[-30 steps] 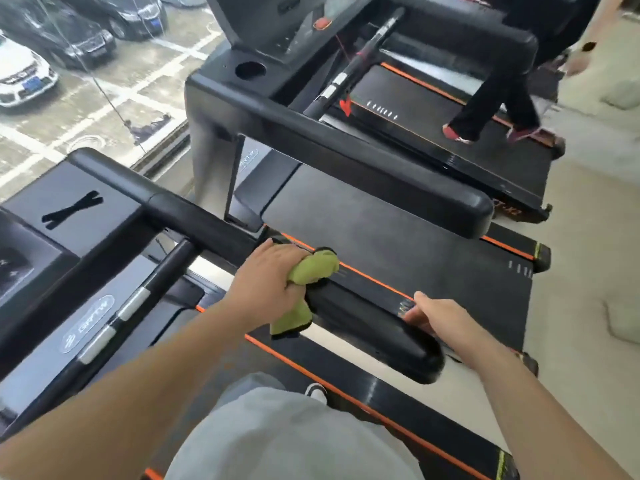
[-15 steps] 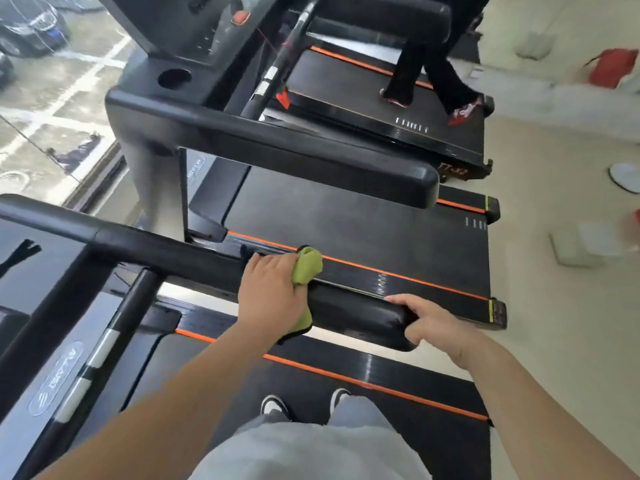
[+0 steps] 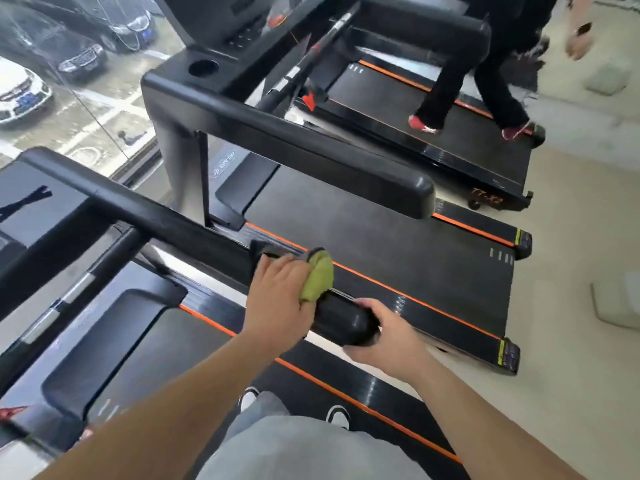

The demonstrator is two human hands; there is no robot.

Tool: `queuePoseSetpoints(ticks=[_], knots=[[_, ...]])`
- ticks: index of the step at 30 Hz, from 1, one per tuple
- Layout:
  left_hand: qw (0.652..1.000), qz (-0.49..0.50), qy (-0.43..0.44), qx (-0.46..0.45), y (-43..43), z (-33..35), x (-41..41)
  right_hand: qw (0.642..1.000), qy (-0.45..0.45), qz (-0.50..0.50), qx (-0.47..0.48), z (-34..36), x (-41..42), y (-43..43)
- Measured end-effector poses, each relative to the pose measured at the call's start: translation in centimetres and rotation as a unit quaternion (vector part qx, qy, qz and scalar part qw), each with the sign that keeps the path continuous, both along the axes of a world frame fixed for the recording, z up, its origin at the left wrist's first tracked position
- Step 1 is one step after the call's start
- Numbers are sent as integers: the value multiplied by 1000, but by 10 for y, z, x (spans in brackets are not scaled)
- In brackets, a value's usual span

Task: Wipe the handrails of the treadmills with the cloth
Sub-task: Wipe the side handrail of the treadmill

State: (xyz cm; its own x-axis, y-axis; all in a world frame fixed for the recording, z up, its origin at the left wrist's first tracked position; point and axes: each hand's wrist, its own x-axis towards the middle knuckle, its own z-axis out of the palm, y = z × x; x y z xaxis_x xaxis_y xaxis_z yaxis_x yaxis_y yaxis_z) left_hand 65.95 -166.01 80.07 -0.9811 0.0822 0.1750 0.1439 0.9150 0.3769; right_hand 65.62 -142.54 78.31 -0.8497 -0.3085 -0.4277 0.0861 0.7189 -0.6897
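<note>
A black padded handrail (image 3: 180, 225) of the treadmill I stand on runs from upper left down to its rounded end at centre. My left hand (image 3: 277, 299) presses a bunched green cloth (image 3: 320, 278) onto the rail's top, a short way from the end. My right hand (image 3: 384, 334) cups the rail's rounded tip, fingers wrapped over it. The neighbouring treadmill's handrail (image 3: 311, 150) lies parallel, further away and untouched.
A second treadmill's belt (image 3: 381, 244) lies beyond my rail, with orange side stripes. On a third treadmill (image 3: 450, 133) at the back a person in black trousers and red shoes walks. A window at left looks onto parked cars. Pale floor with grey blocks lies right.
My left hand with the cloth has slid along the rail toward its end, closing most of the gap to my right hand, which stays on the tip. The view has shifted.
</note>
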Motion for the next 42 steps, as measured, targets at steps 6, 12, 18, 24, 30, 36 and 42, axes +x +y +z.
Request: queuePoseSetpoints(ticks=[6, 12, 18, 24, 30, 36, 42], knots=[[995, -49, -79, -24, -21, 4, 4, 999, 43, 20, 18, 2, 4, -2], [997, -20, -76, 2, 74, -8, 42, 998, 11, 50, -44, -16, 1, 7], [997, -30, -58, -46, 10, -4, 30, 994, -40, 42, -94, -9, 2, 23], [996, 3, -74, -50, 88, -7, 47, 954, -200, -60, -215, -20, -3, 37], [993, -75, -9, -96, 22, -4, 28, 895, -277, -227, -266, -17, -10, 44], [991, 103, -56, 68, 87, -4, 55, 909, -231, -262, -227, 6, -26, 26], [938, 117, -41, 323, 50, 12, 86, 933, -175, -261, -173, 36, -57, -4]])
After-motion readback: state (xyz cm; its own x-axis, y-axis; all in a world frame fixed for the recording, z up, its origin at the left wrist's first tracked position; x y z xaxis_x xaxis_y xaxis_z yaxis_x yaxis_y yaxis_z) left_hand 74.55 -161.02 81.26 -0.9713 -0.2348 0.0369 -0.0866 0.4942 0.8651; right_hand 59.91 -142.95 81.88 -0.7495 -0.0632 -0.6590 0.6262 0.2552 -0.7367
